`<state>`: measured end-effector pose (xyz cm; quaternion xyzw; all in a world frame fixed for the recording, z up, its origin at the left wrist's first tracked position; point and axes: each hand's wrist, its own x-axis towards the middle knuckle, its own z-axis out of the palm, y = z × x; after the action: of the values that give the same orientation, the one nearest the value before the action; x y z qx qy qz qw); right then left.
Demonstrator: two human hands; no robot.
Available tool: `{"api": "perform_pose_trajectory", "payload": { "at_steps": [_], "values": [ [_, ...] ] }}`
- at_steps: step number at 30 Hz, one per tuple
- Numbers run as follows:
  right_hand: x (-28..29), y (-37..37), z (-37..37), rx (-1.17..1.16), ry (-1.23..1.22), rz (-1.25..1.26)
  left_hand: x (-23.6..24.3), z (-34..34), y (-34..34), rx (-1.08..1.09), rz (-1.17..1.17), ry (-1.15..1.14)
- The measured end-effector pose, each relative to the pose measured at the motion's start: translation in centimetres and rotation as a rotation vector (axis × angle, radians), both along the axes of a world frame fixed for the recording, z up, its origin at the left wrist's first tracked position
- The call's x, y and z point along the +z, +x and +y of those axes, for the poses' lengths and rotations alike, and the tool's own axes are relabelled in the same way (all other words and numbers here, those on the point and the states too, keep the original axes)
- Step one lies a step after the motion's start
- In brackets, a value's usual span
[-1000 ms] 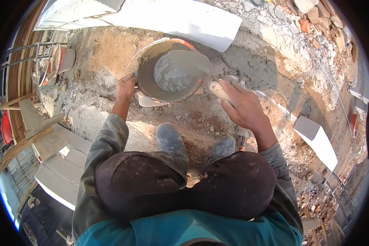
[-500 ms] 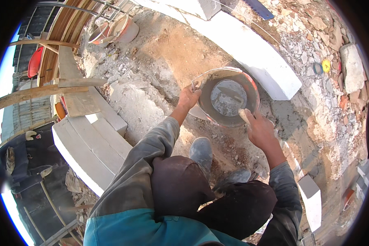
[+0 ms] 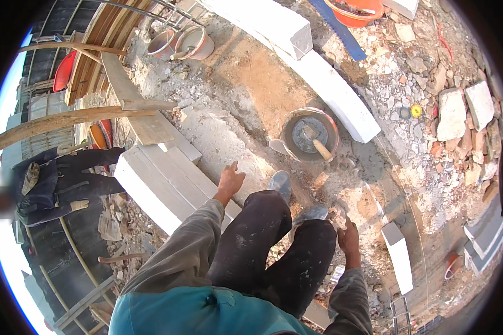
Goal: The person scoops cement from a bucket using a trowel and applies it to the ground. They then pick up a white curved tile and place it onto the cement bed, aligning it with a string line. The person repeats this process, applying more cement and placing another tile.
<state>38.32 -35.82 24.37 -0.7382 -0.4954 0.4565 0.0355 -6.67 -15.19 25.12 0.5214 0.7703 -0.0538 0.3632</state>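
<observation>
A bucket with grey mortar inside its walls stands on the ground ahead of my boots. Its wire handle hangs down at the left side. A trowel rests in it, wooden grip leaning on the near right rim. My left hand is in the air near the stacked pale blocks, empty, fingers loosely apart. Beside my right knee hangs my right hand, fingers pointing forward and nothing visible in it. Both hands are apart from the bucket.
A white block wall curves along the far side, with a blue saw-like blade behind it. Rubble and broken stones lie at right. Another person stands at left by wooden planks. Two buckets stand far left.
My left hand has let go of the bucket's handle and my right hand of the trowel. Both have drawn back toward my knees. A person has come into view at left.
</observation>
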Motion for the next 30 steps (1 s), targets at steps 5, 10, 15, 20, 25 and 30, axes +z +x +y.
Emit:
{"api": "perform_pose_trajectory", "payload": {
  "at_steps": [5,10,15,20,25,30],
  "values": [
    [11.7,0.1,-3.9,-0.064,-0.11,-0.03,11.9,-1.8,-7.3,0.131,0.112,0.059],
    [12.0,2.8,-8.2,-0.508,-0.016,0.083,18.3,0.5,-11.2,0.204,0.121,0.071],
    [14.8,3.2,-2.8,-0.352,-0.114,-0.18,18.7,8.8,-18.8,0.248,0.204,0.027],
    [14.6,-5.7,6.4,-0.896,-0.197,-0.096,8.3,29.4,-32.4,-0.007,0.337,0.121],
    [14.7,-11.5,11.8,-0.363,-0.331,-0.242,-0.6,51.8,-35.2,-0.088,0.313,0.239],
    [16.6,-12.4,20.5,-0.41,-0.66,-0.273,-5.0,67.3,-37.9,-0.028,0.315,0.343]
  ]
}}
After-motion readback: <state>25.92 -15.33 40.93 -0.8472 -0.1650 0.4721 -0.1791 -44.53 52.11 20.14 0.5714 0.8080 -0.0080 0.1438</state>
